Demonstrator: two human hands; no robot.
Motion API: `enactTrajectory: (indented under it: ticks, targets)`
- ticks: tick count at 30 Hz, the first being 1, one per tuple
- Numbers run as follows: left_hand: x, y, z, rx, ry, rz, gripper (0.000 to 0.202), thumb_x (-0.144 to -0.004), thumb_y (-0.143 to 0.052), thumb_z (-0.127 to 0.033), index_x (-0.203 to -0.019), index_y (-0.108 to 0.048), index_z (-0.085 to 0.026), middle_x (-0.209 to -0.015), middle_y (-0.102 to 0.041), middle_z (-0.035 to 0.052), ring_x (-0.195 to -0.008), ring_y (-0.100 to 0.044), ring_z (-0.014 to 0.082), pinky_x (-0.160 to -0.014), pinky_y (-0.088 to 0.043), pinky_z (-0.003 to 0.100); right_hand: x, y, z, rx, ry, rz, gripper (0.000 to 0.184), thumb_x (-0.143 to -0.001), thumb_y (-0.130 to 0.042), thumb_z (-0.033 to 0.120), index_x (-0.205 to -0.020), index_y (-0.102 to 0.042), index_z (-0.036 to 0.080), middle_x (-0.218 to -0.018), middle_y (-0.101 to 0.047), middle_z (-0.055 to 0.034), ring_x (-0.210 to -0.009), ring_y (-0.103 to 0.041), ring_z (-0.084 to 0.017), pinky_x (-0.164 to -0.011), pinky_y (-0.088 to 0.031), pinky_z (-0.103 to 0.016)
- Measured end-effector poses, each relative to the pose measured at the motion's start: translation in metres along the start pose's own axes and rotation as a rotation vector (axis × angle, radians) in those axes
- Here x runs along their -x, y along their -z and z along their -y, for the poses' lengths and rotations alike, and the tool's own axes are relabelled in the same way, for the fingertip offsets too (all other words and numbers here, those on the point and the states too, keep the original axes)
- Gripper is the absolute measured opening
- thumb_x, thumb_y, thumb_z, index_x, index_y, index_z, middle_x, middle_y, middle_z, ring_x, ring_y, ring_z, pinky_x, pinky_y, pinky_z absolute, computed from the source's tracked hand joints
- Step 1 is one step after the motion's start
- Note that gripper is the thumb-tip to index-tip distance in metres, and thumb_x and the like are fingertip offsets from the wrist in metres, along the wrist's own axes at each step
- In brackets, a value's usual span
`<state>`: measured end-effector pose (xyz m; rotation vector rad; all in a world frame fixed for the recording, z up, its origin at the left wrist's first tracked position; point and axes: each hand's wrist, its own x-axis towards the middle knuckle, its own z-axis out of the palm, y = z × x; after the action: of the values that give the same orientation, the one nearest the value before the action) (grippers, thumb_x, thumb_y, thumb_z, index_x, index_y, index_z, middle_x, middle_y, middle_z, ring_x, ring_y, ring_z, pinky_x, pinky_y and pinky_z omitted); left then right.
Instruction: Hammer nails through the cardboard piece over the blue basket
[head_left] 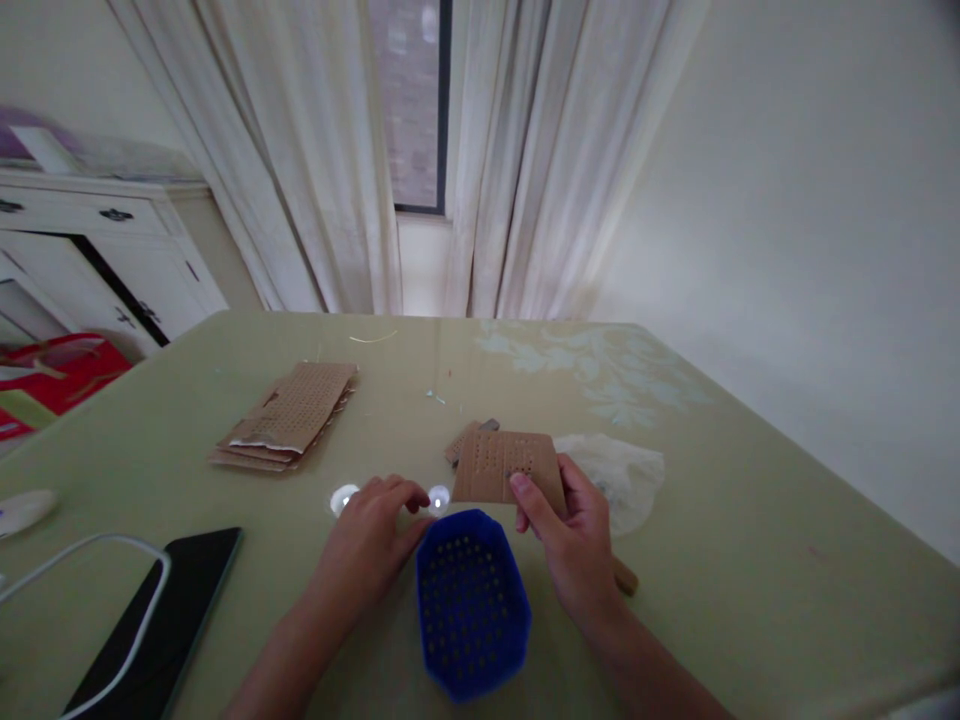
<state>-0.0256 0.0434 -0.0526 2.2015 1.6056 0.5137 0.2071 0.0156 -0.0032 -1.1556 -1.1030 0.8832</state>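
My right hand (574, 535) is closed on a piece of brown cardboard (487, 470) punched with small holes, the thumb on top of it. The cardboard is held just beyond a blue basket (472, 600) with a perforated bottom. At the basket's upper left edge is my left hand (382, 530), its fingers bent and a gap between thumb and forefinger; nothing shows in it. Whether the thumb touches the rim I cannot tell. Under and behind the held cardboard lie smaller cardboard scraps (461, 440).
A stack of perforated cardboard (292, 415) lies at the back left. Right of my hand are a crumpled translucent bag (622, 475) and a brown stick-like piece (625, 577). A black tablet (172, 610) with a white cable (154, 600) across it lies at the left on the table (750, 540).
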Motion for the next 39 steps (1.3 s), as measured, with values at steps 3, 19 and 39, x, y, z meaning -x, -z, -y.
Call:
enactTrajectory:
  ticks: [3, 19, 39]
  targets:
    - [0.001, -0.003, -0.008, -0.048, 0.009, 0.027, 0.009, -0.097, -0.068, -0.023, -0.093, -0.077, -0.023, -0.093, -0.080, 0.0046, -0.094, -0.071, 0.0274, -0.087, -0.050, 0.039, 0.001, 0.001, -0.001, -0.023, -0.003, 0.023, 0.027, -0.090, -0.083, 0.041, -0.084, -0.067, 0.019, -0.062, -0.061, 0.0053, -0.050, -0.055, -0.009, -0.046, -0.048, -0.018]
    - [0.016, 0.016, -0.030, 0.284, -0.355, -0.490, 0.017, -0.102, -0.063, -0.023, -0.113, -0.076, -0.023, -0.108, -0.076, 0.0089, -0.098, -0.070, 0.0243, -0.083, -0.057, 0.034, 0.011, 0.003, -0.010, -0.305, -0.118, 0.365, 0.024, -0.094, -0.083, 0.041, -0.101, -0.076, 0.019, -0.074, -0.072, 0.0015, -0.053, -0.070, -0.009, -0.047, -0.050, -0.014]
    - [0.031, 0.007, -0.040, 0.336, -0.651, -0.614, 0.024, -0.110, -0.053, -0.023, -0.099, -0.074, -0.023, -0.087, -0.077, 0.0067, -0.074, -0.065, 0.0210, -0.065, -0.055, 0.036, 0.016, 0.005, -0.004, -0.367, -0.240, 0.585, 0.029, -0.092, -0.086, 0.042, -0.102, -0.072, 0.018, -0.072, -0.072, 0.0022, -0.047, -0.069, -0.009, -0.048, -0.058, -0.016]
